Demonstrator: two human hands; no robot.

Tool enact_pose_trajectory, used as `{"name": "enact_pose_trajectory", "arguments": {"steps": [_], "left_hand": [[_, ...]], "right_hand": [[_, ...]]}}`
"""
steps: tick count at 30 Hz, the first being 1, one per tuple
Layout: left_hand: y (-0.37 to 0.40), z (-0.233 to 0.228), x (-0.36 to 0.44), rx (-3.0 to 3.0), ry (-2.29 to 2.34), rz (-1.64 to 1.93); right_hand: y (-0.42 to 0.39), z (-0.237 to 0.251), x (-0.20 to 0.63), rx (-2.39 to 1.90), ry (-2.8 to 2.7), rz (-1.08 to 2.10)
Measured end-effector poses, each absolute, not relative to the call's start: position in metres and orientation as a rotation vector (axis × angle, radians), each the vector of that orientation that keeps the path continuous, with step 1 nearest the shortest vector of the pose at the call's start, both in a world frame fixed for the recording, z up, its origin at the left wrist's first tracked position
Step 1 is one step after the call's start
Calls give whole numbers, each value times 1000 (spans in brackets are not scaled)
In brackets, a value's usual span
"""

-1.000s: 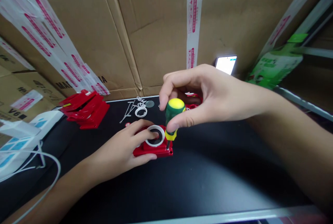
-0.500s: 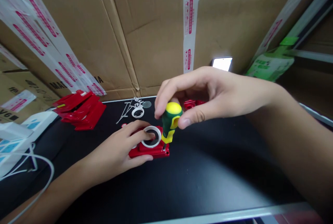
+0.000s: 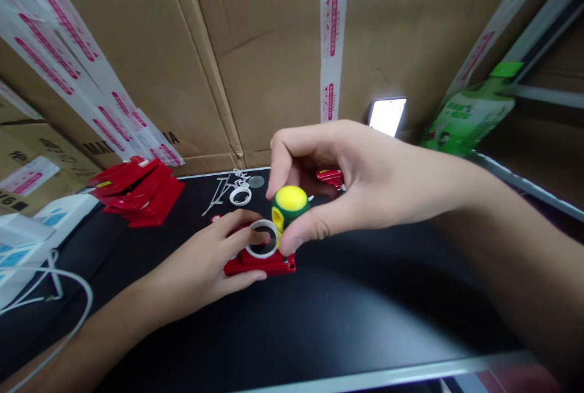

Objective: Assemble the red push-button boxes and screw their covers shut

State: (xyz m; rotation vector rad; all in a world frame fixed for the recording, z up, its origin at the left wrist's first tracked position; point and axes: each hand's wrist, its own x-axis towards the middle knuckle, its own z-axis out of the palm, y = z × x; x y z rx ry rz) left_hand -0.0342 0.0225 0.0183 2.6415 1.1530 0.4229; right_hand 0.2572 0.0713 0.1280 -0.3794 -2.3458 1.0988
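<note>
My right hand [image 3: 328,186] pinches the handle of a stubby screwdriver [image 3: 292,199], yellow on top and dark green around the sides. The screwdriver stands over the right end of a red plastic housing [image 3: 274,266]; its tip is hidden behind the handle and my thumb. On the housing sits a white ring [image 3: 263,255] around a dark round opening. My left hand [image 3: 228,250] grips the housing from the left, thumb along the near side and a finger reaching into the ring.
Stacked red plastic parts [image 3: 141,192] lie at the back left. A loose white ring [image 3: 240,196] and small white pieces lie behind my left hand. A lit phone [image 3: 387,115] leans on the cardboard box [image 3: 274,64]. A green bottle [image 3: 474,113] stands right, a white power strip [image 3: 27,241] left.
My right hand has turned the screwdriver and its fingers have shifted round the handle, which now looks more upright. My left hand stays on the red housing.
</note>
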Motion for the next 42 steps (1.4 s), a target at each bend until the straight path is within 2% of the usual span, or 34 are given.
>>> {"name": "enact_pose_trajectory", "arguments": {"steps": [11, 20, 30, 37, 42], "left_hand": [[23, 15, -37, 2685, 1139, 405], [23, 17, -35, 2619, 1186, 388], [26, 16, -40, 2513, 1206, 311], [32, 17, -45, 2488, 1173, 262], [31, 19, -42, 2441, 1286, 267]], "right_hand": [[90, 126, 270, -26, -2402, 1419], [82, 116, 257, -48, -2213, 1485], [77, 119, 254, -272, -2253, 1349], [87, 117, 262, -5, -2310, 1415], [89, 120, 264, -56, -2345, 1305]]}}
